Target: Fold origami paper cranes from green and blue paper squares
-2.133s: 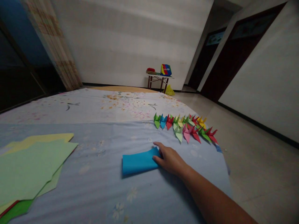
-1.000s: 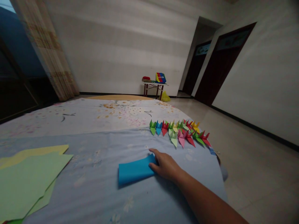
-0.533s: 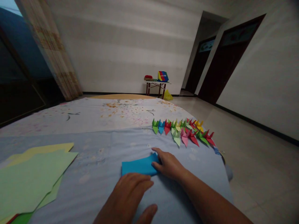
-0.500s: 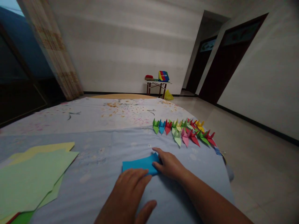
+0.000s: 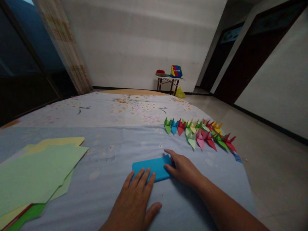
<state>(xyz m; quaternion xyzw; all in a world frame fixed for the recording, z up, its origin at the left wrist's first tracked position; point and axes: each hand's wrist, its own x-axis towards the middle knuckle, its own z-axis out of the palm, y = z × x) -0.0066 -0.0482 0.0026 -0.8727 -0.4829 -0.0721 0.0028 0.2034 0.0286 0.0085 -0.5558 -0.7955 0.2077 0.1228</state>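
Note:
A folded blue paper [image 5: 151, 166] lies flat on the light blue sheet [image 5: 113, 192]. My right hand [image 5: 184, 168] presses on its right end, fingers stretched out over the edge. My left hand [image 5: 136, 202] lies flat with its fingers apart, the fingertips resting on the paper's near left edge. Neither hand grips the paper.
Several folded paper cranes [image 5: 199, 133] in mixed colours sit in rows at the sheet's right edge. A stack of green and yellow paper sheets [image 5: 36, 173] lies at the left. A small table [image 5: 169, 81] with coloured items stands by the far wall. Tiled floor [image 5: 271, 150] lies to the right.
My left hand came into view from below and moved forward onto the blue paper's near edge. My right hand stayed on the paper's right end. The view shifted slightly.

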